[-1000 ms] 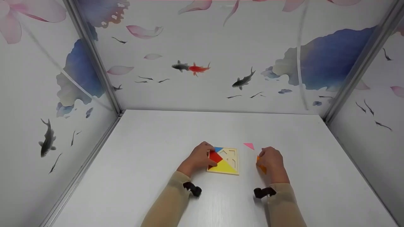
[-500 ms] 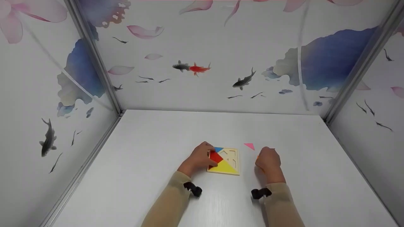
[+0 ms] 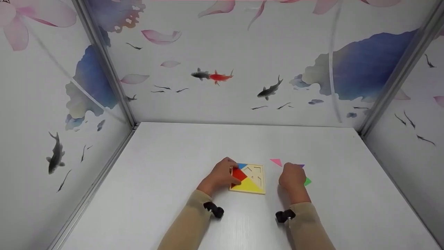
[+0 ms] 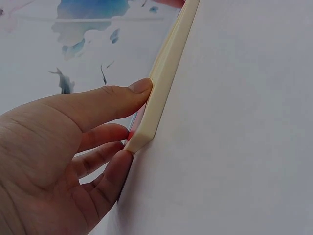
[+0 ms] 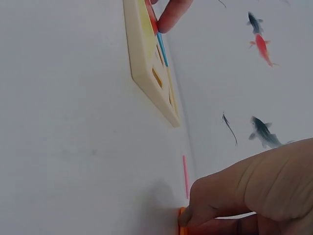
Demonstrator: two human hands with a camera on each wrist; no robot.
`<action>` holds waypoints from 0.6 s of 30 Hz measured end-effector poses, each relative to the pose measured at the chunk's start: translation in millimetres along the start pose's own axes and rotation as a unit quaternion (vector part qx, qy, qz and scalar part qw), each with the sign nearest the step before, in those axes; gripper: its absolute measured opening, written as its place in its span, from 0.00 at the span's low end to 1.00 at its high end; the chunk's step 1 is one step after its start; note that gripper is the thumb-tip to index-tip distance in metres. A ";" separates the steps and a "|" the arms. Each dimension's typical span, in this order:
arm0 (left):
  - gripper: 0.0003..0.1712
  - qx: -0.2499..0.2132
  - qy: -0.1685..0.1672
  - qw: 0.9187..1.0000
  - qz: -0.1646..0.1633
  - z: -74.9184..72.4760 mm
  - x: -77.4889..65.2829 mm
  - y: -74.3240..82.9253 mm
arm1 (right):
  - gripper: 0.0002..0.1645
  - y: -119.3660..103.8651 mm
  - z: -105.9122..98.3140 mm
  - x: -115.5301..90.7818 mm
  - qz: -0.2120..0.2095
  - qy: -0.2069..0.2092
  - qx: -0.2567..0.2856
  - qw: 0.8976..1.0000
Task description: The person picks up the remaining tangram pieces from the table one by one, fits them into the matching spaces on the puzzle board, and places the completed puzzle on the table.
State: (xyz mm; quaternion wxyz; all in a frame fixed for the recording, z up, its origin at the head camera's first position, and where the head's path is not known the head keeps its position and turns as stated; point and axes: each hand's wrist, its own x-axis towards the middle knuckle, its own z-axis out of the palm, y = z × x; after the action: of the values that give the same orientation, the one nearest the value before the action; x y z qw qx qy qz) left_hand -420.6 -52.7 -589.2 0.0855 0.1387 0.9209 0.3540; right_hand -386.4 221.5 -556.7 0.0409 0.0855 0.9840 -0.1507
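Note:
A wooden tangram board [image 3: 262, 177] lies on the table, holding yellow [image 3: 248, 186], red [image 3: 240, 174] and blue [image 3: 242, 166] pieces; its upper right recesses are bare. My left hand [image 3: 222, 175] grips the board by its left side, thumb and fingers spread along the frame [image 4: 159, 105]. To the right of the board, my right hand [image 3: 293, 177] pinches an orange piece [image 5: 182, 218] close over the table. The hand hides that piece in the head view. A pink triangle [image 3: 276, 161] lies just beyond the right hand.
Behind the right hand, a purple piece [image 3: 301, 165] and a green piece [image 3: 307, 181] partly show on the white table [image 3: 180, 146]. Printed panels with fish and petals stand at the back [image 3: 236, 104] and both sides.
My right hand has shifted slightly left with the orange piece, which has gone out of sight beneath it. Purple and green pieces now show beside it. The left hand stays on the board.

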 end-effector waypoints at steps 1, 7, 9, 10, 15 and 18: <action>0.39 -0.001 0.001 1.000 0.000 0.2 -0.3 -0.1 | 0.14 -1.0 0.0 0.2 -0.002 0.001 -0.004 1.000; 0.39 0.003 0.001 1.000 0.001 0.0 -1.1 -1.5 | 0.14 -4.9 -3.5 1.5 -0.007 -0.005 -0.010 1.000; 0.38 0.005 0.001 1.000 0.007 -0.2 -0.6 -2.5 | 0.14 -4.5 -5.8 1.5 -0.006 -0.002 -0.006 1.000; 0.38 0.005 0.001 1.000 0.010 -0.3 -0.1 -3.1 | 0.14 -3.7 -7.2 1.7 -0.005 0.001 -0.005 1.000; 0.38 0.001 -0.001 1.000 0.022 0.5 1.8 -5.9 | 0.13 3.1 -11.9 3.5 0.000 0.015 -0.006 1.000; 0.38 -0.002 0.000 1.000 0.018 -0.1 2.0 -6.2 | 0.14 8.2 -13.2 5.8 0.001 0.019 0.003 1.000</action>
State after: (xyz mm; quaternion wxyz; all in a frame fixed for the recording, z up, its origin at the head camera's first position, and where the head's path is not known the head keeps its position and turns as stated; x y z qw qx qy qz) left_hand -423.7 -56.6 -593.4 0.0791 0.1549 0.9175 0.3576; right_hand -391.4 234.1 -547.1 0.0220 0.0898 0.9841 -0.1518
